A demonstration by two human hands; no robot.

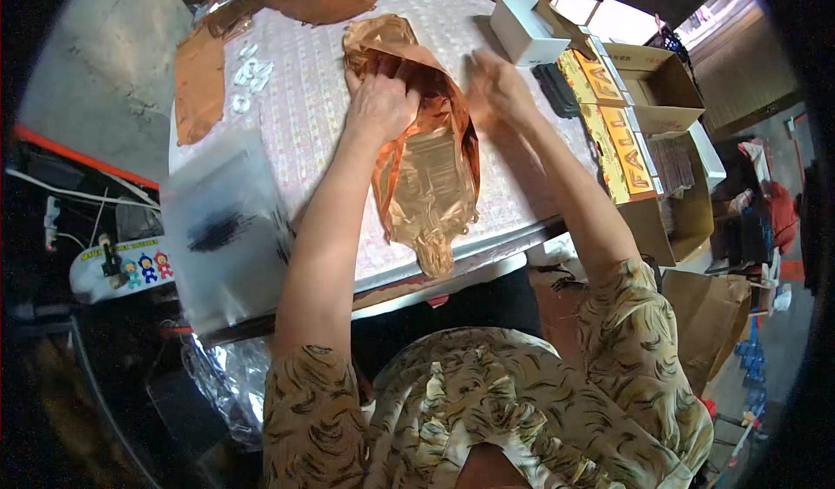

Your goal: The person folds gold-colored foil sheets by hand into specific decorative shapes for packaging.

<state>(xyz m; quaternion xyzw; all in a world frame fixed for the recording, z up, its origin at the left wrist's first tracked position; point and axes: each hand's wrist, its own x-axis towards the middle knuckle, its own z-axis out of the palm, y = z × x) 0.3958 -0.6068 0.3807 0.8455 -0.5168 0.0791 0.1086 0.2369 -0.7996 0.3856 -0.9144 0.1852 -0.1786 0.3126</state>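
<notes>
A flat, copper-coloured foil balloon (426, 176) lies lengthwise on the patterned cloth, its narrow tail pointing toward me at the table's edge. Its upper part is folded over, with creased, shiny edges. My left hand (383, 104) rests on this folded part, fingers curled into the foil and partly hidden by it. Just right of the balloon, my right hand (502, 89) is raised and blurred by motion. Whether it touches the foil or holds anything, I cannot make out.
More copper foil pieces (200, 85) lie left and at the back. Small white items (250, 76) sit nearby, above a stack of clear plastic bags (222, 219). On the right stand a white box (528, 33), a black object (557, 89), yellow-orange packets (619, 146) and cardboard boxes (657, 76).
</notes>
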